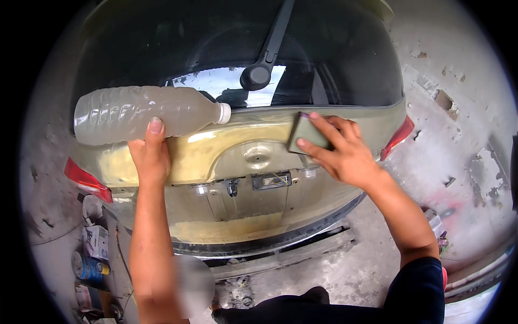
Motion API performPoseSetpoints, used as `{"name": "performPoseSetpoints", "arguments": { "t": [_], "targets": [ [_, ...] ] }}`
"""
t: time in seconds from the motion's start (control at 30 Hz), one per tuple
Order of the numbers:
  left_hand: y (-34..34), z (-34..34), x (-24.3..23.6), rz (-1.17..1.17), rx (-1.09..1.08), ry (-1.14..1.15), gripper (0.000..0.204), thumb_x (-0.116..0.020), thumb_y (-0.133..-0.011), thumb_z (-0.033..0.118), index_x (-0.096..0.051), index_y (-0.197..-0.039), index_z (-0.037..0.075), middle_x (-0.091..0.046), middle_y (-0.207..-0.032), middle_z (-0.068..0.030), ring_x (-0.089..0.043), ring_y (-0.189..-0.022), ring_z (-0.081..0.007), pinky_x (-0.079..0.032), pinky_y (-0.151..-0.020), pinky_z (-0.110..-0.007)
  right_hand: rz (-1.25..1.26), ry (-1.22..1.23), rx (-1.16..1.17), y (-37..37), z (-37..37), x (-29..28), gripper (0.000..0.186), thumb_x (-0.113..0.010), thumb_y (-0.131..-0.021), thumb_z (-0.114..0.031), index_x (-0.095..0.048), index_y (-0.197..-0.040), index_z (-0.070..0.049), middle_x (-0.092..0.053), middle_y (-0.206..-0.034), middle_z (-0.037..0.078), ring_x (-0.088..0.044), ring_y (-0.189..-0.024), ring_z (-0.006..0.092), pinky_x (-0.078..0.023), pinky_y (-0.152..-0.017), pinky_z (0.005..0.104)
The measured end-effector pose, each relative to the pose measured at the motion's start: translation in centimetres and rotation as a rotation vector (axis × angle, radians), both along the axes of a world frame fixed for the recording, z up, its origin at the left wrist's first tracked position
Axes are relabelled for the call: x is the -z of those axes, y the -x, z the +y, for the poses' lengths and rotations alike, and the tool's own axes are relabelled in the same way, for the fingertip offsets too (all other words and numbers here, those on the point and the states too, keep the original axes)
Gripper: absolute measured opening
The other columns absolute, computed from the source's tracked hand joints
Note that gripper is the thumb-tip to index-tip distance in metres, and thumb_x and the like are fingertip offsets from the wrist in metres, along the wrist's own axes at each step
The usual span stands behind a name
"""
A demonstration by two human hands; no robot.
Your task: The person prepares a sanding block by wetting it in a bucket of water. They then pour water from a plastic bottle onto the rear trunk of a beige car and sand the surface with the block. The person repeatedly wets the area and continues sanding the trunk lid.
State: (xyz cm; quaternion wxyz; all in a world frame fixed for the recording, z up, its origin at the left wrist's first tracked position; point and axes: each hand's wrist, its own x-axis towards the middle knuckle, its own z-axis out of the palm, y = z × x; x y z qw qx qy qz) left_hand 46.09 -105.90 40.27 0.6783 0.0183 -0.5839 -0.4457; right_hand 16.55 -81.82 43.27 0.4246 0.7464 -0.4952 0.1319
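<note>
My left hand (149, 156) grips a large plastic bottle (140, 110) of cloudy liquid from below, thumb across its side. The bottle lies nearly level in the air, its white cap (224, 113) pointing right. My right hand (348, 151) holds a rectangular grey-green sanding block (310, 134) with a dark edge, against the car's tailgate (232, 154) just under the rear window. The tailgate is dull olive, with shiny wet yellowish patches at left and centre. Whether liquid leaves the cap cannot be made out.
Above the tailgate are the rear window (345, 65) and its wiper (270, 48). Red tail lights sit at the left (86, 181) and right (398, 137). Boxes (96, 242) and a blue can (86, 267) stand on the floor at lower left. A stained concrete floor (453, 162) surrounds the car.
</note>
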Motion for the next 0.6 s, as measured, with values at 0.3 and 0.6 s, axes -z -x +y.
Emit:
{"name": "performPoseSetpoints", "arguments": {
  "t": [0.3,0.6],
  "targets": [
    [-0.6,0.6,-0.2,0.04,0.089,0.003,0.057,-0.071,-0.091,0.027,-0.047,-0.135,0.0,-0.056,-0.127,-0.0098,-0.052,-0.118,-0.0199,-0.039,-0.105,-0.036,0.07,-0.036,-0.036,-4.0,-3.0,-0.5,0.057,-0.076,-0.07,-0.015,-0.07,-0.125,-0.028,-0.049,-0.147,0.011,-0.055,-0.11,0.0308,-0.044,-0.087,0.0405],
    [-0.3,0.7,-0.4,0.032,0.137,0.013,0.057,-0.071,-0.091,0.028,-0.048,-0.135,0.0,-0.056,-0.126,-0.0099,-0.053,-0.117,-0.0199,-0.039,-0.104,-0.035,0.095,-0.052,-0.042,-6.0,-4.4,-1.1,0.054,-0.077,-0.072,-0.018,-0.07,-0.124,-0.028,-0.049,-0.147,0.014,-0.054,-0.109,0.0333,-0.043,-0.088,0.0399]
  ]
}}
